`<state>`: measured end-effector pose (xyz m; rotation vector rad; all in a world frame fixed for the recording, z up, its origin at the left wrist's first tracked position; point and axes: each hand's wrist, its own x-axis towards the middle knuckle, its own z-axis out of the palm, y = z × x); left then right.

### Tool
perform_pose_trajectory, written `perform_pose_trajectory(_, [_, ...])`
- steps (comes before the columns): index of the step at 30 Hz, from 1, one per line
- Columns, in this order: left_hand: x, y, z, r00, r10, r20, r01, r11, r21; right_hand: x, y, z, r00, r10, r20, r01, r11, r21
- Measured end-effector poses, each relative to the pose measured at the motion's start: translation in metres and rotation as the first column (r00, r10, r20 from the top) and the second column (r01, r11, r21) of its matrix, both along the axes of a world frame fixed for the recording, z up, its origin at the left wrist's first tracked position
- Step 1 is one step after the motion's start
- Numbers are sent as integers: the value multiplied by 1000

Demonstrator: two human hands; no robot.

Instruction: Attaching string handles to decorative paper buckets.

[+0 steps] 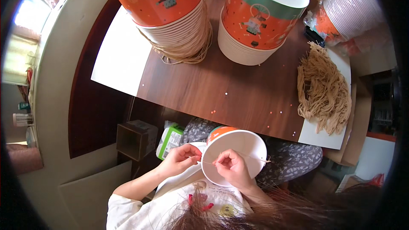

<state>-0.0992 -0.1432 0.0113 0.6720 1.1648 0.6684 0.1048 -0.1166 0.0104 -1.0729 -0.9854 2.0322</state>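
A white paper bucket [235, 155] with an orange outside is held on the lap, below the near edge of the table [221, 89], its open mouth turned up toward the camera. A thin tan cord [251, 156] is stretched across that mouth. The left hand [181, 159] is closed in a pinch on the cord's end at the bucket's left rim, and the right hand [232, 168] is closed in a pinch on the cord just inside the rim, close to the left grip. From the right grip the cord runs away to the far rim, where its tip pokes out (whether it passes through a hole there cannot be told).

The main risk is judged to be slippage: the cord is thin and held only by fingertips, so a small tug could pull it free of either grip. The bucket itself is not clamped, only steadied between the hands and the lap, so it could tip or roll off toward the floor. A hard pull could also tear the paper rim.

Well beyond the grips, two stacks of orange buckets [255, 17] stand on the table, with a heap of tan cords [324, 93] to the right.
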Motion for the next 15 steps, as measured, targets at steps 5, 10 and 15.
perform_pose_trajectory(5, [1,-1,0,998,8,58,-7,1000,-12,0,3,0,982,-26,186,-12,980,200])
perform_pose_trajectory(10, [1,-1,0,998,3,67,-2,1000,-16,-3,13,14,914,-61,401,-132,891,435])
perform_pose_trajectory(15, [1,-1,1,998,-3,64,5,1000,-26,-3,12,15,918,-48,393,-139,891,433])
